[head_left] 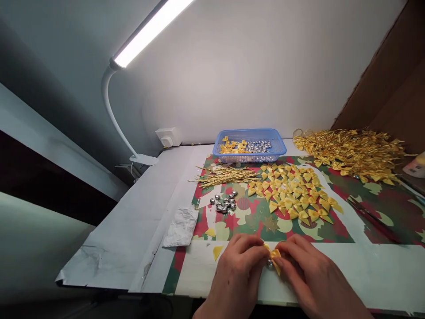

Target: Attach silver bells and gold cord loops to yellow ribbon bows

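My left hand (237, 268) and my right hand (310, 272) meet at the table's front edge. Both pinch one small yellow ribbon bow (274, 255), with a small silver piece (270, 263) just under it between the fingertips. Beyond my hands lies a spread of several yellow bows (292, 192) on the red and green patterned paper (252, 217). A small heap of silver heart-shaped beads (225, 203) sits left of the bows. A bundle of gold cords (226, 176) lies behind the beads.
A blue mesh basket (249, 152) with bows and silver beads stands at the back. A big heap of gold bows (352, 153) lies back right. A crumpled white wrapper (181, 228), a white desk lamp (114, 110), a wall socket (168, 137) and brown cardboard (395, 79) surround the work area.
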The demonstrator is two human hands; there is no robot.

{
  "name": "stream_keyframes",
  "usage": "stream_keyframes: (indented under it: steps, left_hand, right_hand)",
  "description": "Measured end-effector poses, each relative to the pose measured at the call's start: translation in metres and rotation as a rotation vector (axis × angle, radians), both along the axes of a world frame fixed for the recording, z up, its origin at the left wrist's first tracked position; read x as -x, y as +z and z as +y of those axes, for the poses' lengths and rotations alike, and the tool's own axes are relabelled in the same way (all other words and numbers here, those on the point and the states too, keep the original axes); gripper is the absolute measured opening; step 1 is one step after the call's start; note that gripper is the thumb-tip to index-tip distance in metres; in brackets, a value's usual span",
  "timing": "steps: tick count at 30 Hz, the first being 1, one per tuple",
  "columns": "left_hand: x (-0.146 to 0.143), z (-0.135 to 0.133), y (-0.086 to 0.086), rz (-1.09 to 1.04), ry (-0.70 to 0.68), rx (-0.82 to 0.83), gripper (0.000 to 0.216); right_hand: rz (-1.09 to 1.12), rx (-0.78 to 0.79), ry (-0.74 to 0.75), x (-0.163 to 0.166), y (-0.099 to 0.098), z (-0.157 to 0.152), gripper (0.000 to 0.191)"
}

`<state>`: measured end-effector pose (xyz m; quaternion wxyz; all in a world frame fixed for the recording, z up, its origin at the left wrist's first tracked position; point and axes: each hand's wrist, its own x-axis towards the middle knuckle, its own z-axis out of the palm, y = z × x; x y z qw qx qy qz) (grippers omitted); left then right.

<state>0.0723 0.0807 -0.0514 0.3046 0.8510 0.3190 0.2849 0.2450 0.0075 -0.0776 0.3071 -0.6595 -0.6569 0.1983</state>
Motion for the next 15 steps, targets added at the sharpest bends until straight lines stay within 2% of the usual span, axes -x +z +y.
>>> stream_keyframes:
  steps: [3, 6, 8, 12, 15]
  left_hand:
    - [-0.001, -0.001, 0.000, 0.015, -0.008, 0.000, 0.020]
    - [0.001, 0.000, 0.000, 0.006, 0.008, 0.006, 0.021]
    - [0.004, 0.003, 0.003, -0.011, 0.037, 0.009, 0.021]
    - [0.010, 0.021, 0.021, 0.014, 0.152, -0.060, 0.018]
    - [0.009, 0.042, 0.041, 0.089, 0.301, -0.121, 0.016]
  right_hand:
    - [0.004, -0.104, 0.026, -0.017, 0.002, -0.001, 0.026]
    - [0.074, -0.261, -0.102, -0.032, 0.004, -0.005, 0.023]
    - [0.194, -0.291, -0.207, -0.033, 0.007, -0.009, 0.022]
    - [0.666, -0.155, -0.480, -0.016, 0.013, -0.013, 0.025]
    - [1.045, -0.099, -0.513, 0.000, 0.013, -0.009, 0.034]
